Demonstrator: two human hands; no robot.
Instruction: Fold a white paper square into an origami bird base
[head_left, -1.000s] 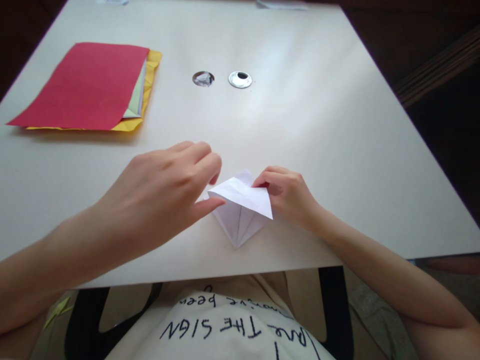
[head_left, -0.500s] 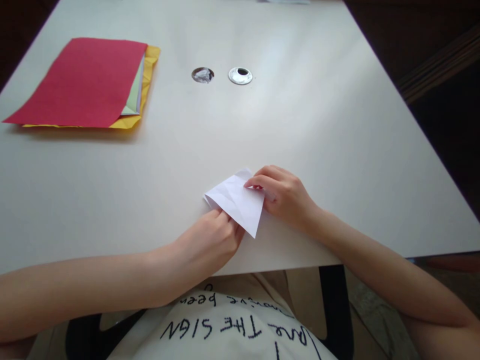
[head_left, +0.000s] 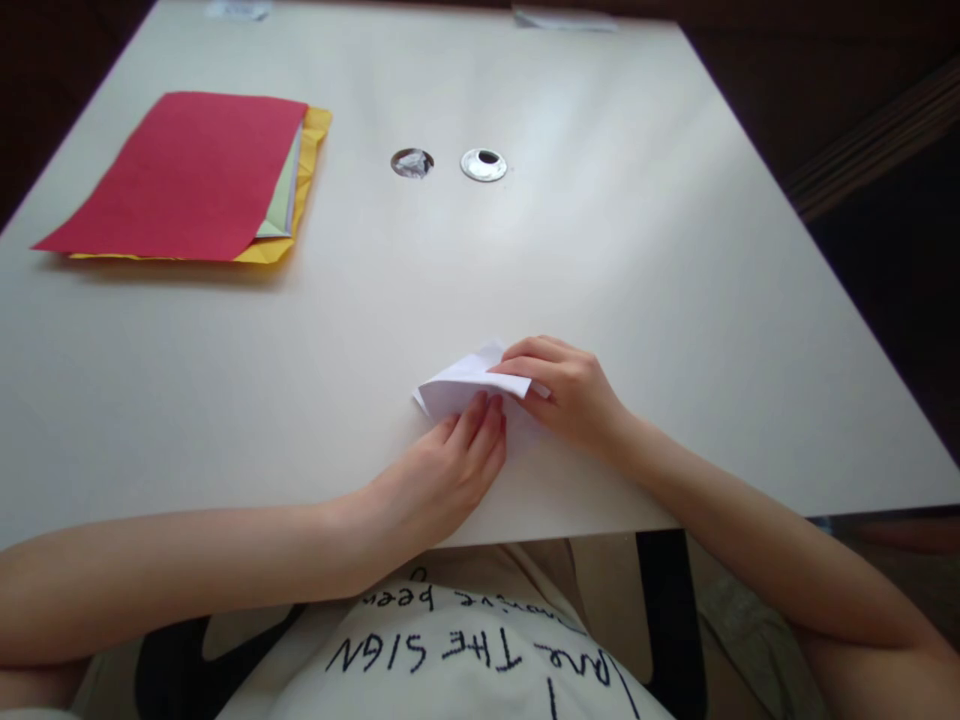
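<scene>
A small folded white paper (head_left: 459, 383) lies near the front edge of the pale table (head_left: 525, 250). My left hand (head_left: 442, 470) rests on the table just below it, with fingers together and their tips pressed on the paper's near flap. My right hand (head_left: 562, 390) comes in from the right. Its thumb and fingers pinch the paper's upper right edge. Most of the paper's lower part is hidden under the fingers.
A stack of coloured sheets, red (head_left: 180, 175) on top of green and yellow ones, lies at the back left. Two round metal-rimmed holes (head_left: 484, 164) sit in the middle of the table. More paper lies at the far edge (head_left: 562, 18).
My left hand dropped from above the paper to the table's near edge and now presses the flap. The paper's hanging point has been folded up, so it looks flatter and smaller.
</scene>
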